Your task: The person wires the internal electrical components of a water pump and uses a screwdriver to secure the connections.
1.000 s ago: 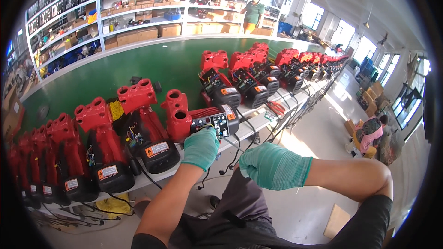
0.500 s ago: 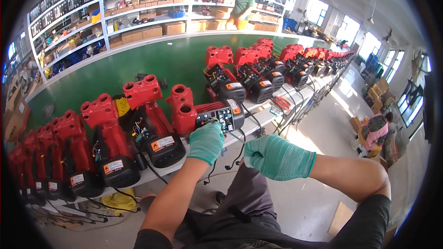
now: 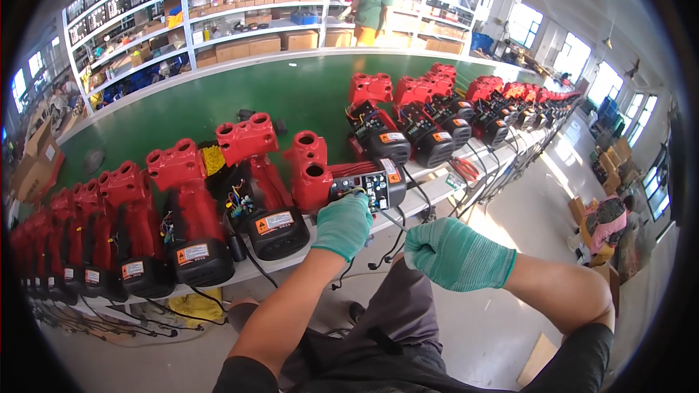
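Unit in work (image 3: pixel 309 175): lying crosswise at the near edge of the workbench (image 3: pixel 313 102), about midway along, twin-holed red end to the left, black end to the right
Circuit board (image 3: pixel 376 188): already seated on the upper face of that unit, component side up; cannot tell whether fastened
Thin wires (image 3: pixel 354 191): gathered at the board's left part, close to the gloved fingertips; cannot tell how many are connected or loose
Left hand (image 3: pixel 344 227): gloved in green, fingers bunched over the near side of the board; cannot tell whether pinching a wire or only steadying
Right hand (image 3: pixel 460 255): gloved alike, curled into a fist around a slim tool (image 3: pixel 397 223), just out from the near edge
Slim tool: slanting up and leftward from the fist to the board's near side; tip too small to make out, so cannot tell whether touching
Stage: apparently midway, with board in place but wiring or fixing seemingly unfinished
Left-hand row (image 3: pixel 186 196): lined up along the near edge toward the left end; coloured wires (image 3: pixel 238 202) loose on the closest, no board visible there, so seemingly at an earlier stage
Right-hand row (image 3: pixel 382 147): stretching toward the far right end, boards exposed on the closest few, so seemingly at least as advanced; farther ones too small to judge
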`<state>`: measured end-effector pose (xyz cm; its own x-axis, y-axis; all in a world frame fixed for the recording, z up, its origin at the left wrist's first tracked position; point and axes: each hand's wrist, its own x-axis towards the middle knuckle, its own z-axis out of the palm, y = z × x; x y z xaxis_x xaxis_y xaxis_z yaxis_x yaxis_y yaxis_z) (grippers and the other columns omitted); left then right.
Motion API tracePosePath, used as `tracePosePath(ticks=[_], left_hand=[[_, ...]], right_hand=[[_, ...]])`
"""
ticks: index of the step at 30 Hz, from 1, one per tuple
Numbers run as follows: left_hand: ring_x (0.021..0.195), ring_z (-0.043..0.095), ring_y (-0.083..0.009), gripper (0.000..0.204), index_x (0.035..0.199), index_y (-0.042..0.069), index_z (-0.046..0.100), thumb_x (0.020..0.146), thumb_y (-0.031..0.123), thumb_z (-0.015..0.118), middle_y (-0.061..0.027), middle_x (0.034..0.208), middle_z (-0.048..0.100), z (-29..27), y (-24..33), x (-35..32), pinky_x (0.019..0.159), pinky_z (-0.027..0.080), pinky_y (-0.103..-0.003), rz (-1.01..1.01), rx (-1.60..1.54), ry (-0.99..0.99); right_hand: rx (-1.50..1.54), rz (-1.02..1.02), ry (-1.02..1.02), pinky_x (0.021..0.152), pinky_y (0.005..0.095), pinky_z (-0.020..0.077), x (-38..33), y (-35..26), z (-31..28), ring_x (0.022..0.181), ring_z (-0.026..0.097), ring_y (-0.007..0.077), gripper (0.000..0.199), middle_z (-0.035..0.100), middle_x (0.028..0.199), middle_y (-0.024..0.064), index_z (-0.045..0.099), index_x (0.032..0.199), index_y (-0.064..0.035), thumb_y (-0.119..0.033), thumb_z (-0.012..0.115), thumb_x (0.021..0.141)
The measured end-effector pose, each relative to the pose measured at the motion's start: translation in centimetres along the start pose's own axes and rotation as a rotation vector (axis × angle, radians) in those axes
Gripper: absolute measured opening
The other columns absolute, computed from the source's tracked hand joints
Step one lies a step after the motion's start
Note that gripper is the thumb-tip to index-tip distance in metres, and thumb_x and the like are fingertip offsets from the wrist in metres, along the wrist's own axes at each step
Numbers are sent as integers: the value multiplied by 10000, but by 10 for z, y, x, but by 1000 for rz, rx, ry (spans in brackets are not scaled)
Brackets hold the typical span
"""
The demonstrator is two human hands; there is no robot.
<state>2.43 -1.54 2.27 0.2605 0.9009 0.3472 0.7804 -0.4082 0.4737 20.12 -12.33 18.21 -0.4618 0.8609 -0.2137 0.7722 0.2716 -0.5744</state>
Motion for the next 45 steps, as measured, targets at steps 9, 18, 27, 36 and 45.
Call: tracePosePath(ticks=[9, 18, 27, 36, 45], left_hand=[[841, 704, -397, 142, 987, 77, 690, 924, 196, 645, -165, 902, 723, 8, -4, 2, 776, 565, -520, -10, -13, 10], [831, 716, -379, 158, 979, 104, 706, 952, 240, 631, -153, 890, 727, 3, 3, 0, 765, 572, -525, 3, 68, 37], [802, 720, -362, 119, 959, 107, 701, 935, 221, 679, -129, 886, 735, 4, -2, -8, 730, 581, -491, -1, 72, 32], [798, 722, -354, 102, 954, 108, 707, 921, 203, 690, -124, 889, 734, 4, 0, -6, 719, 584, -479, 23, 22, 154], [809, 723, -342, 94, 973, 114, 707, 903, 177, 701, -107, 910, 736, 7, 4, -12, 724, 593, -459, -27, 67, 110]], right_hand=[[-85, -27, -34, 781, 374, 559, -9, 6, 2, 793, 698, 241, 126, 713, 864, 128, 699, 987, -7, -40, 586, 942], [288, -195, 391, 722, 349, 556, -67, 92, 46, 727, 688, 291, 169, 708, 852, 149, 707, 974, -10, 64, 581, 889], [871, -312, 577, 532, 235, 527, -58, 122, 97, 875, 701, 166, 598, 283, 1701, 191, 445, 1552, -62, -94, 635, 986], [1309, 83, 389, 424, 237, 451, -18, 131, 139, 497, 568, 136, 427, 648, 745, 94, 542, 1421, -21, -93, 605, 1005], [1247, -22, 391, 462, 230, 437, -8, 133, 166, 505, 553, 133, 402, 640, 741, 83, 546, 1427, -67, -196, 628, 1055]])
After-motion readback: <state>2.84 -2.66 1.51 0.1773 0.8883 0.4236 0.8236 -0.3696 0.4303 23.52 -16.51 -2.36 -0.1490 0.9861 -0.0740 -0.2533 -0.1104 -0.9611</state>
